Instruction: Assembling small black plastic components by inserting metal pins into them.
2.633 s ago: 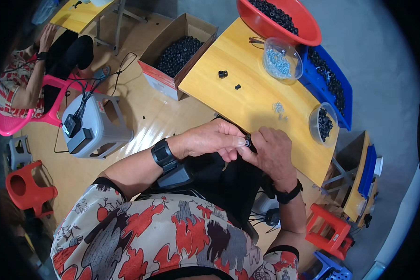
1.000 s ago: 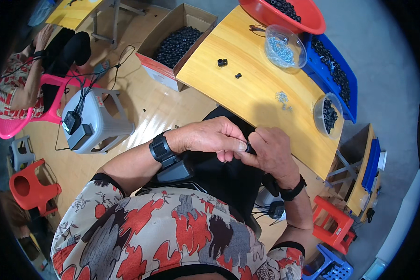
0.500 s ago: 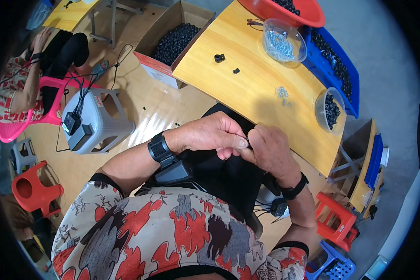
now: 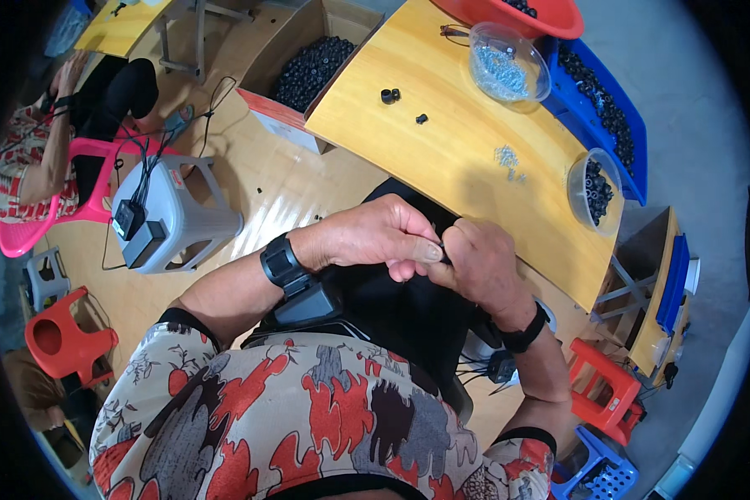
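My left hand (image 4: pixel 383 239) and my right hand (image 4: pixel 481 260) meet over my lap, just off the near edge of the yellow table (image 4: pixel 442 158). Between their pinched fingertips sits a small black part (image 4: pixel 443 252), mostly covered by the fingers. Both hands are closed on it. On the table beyond lie a few loose black parts (image 4: pixel 390 96), a single black piece (image 4: pixel 422 119) and a small heap of silvery screws (image 4: pixel 507 157). A clear bowl of black rings (image 4: pixel 597 193) stands at the table's right end.
A clear tub of screws (image 4: pixel 502 71), a red basin (image 4: pixel 508 17) and a blue tray of black parts (image 4: pixel 600 108) line the far side. A carton of black parts (image 4: pixel 312 71) stands left of the table. A grey stool (image 4: pixel 175 212) and a seated person (image 4: pixel 46 158) are further left.
Both hands stay together over my lap with almost no movement. The view has shifted slightly.
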`<state>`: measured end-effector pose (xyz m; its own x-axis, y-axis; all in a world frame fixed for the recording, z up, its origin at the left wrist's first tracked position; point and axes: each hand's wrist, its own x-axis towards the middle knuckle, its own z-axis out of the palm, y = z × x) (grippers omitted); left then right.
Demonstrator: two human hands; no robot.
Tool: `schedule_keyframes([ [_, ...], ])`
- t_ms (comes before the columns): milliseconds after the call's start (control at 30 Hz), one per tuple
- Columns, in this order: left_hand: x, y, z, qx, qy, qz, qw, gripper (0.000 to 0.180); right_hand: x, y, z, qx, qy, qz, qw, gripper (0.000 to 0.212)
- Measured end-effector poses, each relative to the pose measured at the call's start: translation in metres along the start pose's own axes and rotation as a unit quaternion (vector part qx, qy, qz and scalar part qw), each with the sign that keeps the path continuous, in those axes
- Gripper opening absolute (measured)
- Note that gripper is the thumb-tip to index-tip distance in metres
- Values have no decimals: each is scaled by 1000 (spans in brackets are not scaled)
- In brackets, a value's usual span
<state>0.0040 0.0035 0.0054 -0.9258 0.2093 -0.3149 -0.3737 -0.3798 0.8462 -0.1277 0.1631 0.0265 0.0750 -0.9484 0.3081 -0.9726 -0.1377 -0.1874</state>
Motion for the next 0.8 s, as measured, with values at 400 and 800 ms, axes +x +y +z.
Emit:
schedule_keyframes([
  [400,5,-9,3,-66,57,60,994,22,0,14,5,-29,63,30,997,41],
  [800,4,-7,7,-82,90,82,989,22,8,16,-3,-45,51,15,998,42],
])
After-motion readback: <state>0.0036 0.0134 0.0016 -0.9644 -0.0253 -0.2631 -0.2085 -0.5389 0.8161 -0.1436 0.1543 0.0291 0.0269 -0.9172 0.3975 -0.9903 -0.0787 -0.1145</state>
